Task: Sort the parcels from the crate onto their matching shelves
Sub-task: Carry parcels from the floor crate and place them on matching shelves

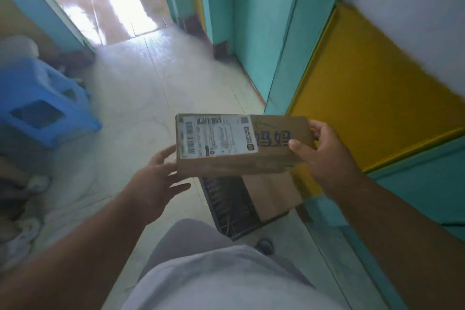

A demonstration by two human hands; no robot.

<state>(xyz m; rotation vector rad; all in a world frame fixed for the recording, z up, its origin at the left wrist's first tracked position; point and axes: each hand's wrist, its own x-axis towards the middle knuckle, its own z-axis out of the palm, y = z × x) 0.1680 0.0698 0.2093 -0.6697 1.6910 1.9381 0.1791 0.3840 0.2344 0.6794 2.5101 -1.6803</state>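
One parcel (pixel 241 145) is out and held above the crate (pixel 227 206), which sits at six o'clock of it with at least one more box inside (sorting seems unfinished). The right hand (pixel 324 156) grips its right end, thumb on top; the left hand (pixel 153 184), fingers spread, steadies its left edge.
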